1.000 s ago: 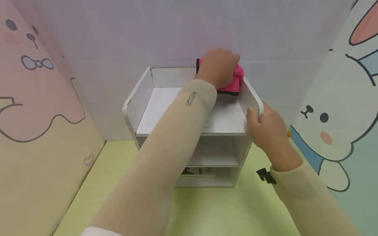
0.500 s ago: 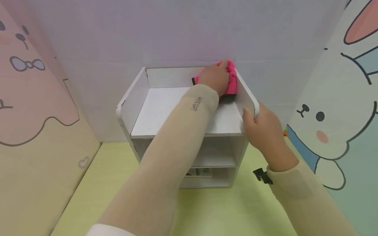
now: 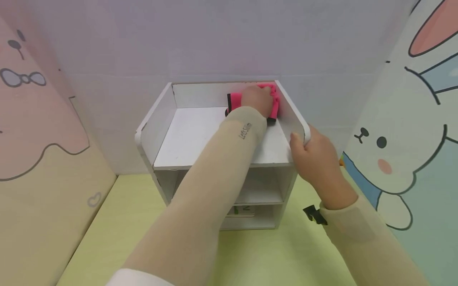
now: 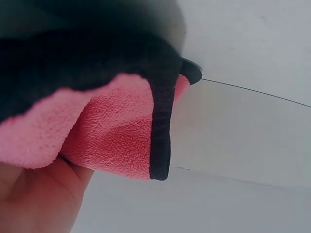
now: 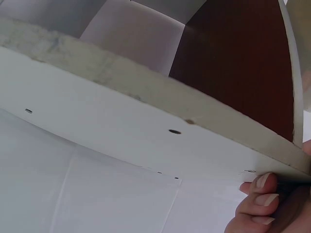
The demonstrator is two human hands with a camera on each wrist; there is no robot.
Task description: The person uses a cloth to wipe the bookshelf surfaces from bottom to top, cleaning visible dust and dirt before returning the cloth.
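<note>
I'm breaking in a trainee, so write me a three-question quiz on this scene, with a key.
1. Open question: What color is the edging of the pink cloth held by the left hand?

2. Multiple choice: Which panel of the white shelf unit does the right hand grip?
a) left side
b) right side
c) back

3. True or false: In the head view, the pink cloth is at the back left corner of the unit's top shelf.

Key:
1. Black.
2. b, the right side panel.
3. False; it is at the back right corner.
</note>
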